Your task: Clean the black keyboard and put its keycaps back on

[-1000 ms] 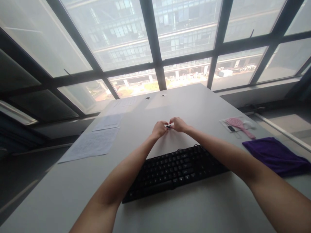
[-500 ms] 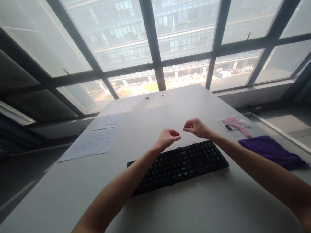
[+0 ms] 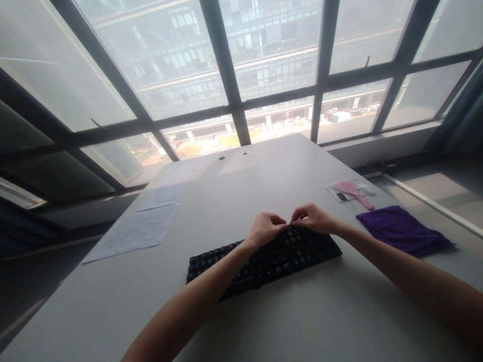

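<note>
A black keyboard (image 3: pixel 277 259) lies at a slant on the white desk (image 3: pixel 241 181), partly covered by my left forearm. At its far edge my left hand (image 3: pixel 265 229) is closed in a pinch, thumb and fingertips together. Close by on the right, my right hand (image 3: pixel 310 218) pinches in the same way, its fingertips almost meeting the left ones. A small dark bit shows between the two sets of fingertips; whether it is part of the keyboard, its cable or something held, I cannot tell.
Right of the keyboard lie a pink hairbrush (image 3: pixel 353 192) on a clear bag with a small dark item, and a folded purple cloth (image 3: pixel 403 229). Paper sheets (image 3: pixel 132 234) spread along the left side. Large windows (image 3: pixel 279 45) stand beyond the desk's far edge.
Both hands have come down and closer together, from just beyond the keyboard onto its far edge. The whole view has shifted slightly, so the desk items appear further left.
</note>
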A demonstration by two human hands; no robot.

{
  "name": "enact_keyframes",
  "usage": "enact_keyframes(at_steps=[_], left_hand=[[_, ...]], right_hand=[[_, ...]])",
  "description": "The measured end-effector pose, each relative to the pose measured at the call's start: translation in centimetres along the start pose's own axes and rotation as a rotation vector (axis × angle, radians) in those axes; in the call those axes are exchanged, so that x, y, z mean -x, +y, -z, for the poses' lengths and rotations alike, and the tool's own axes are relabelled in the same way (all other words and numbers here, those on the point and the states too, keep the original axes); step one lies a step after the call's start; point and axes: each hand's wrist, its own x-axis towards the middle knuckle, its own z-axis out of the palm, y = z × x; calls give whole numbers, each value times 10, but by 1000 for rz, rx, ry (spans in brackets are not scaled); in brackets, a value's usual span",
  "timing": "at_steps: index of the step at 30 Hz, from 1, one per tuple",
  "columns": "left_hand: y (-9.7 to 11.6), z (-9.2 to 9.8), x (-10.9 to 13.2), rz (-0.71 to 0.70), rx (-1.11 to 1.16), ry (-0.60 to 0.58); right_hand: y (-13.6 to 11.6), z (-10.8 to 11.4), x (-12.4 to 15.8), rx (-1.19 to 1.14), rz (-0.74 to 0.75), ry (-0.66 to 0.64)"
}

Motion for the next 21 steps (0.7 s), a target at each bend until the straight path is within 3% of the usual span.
enact_keyframes(at_steps=[12, 21], left_hand=[[-1, -12, -1, -45, -60, 24], [-4, -20, 15, -296, -248, 152]], right_hand=[[4, -4, 3, 18, 29, 16], [0, -11, 12, 115, 243, 63]])
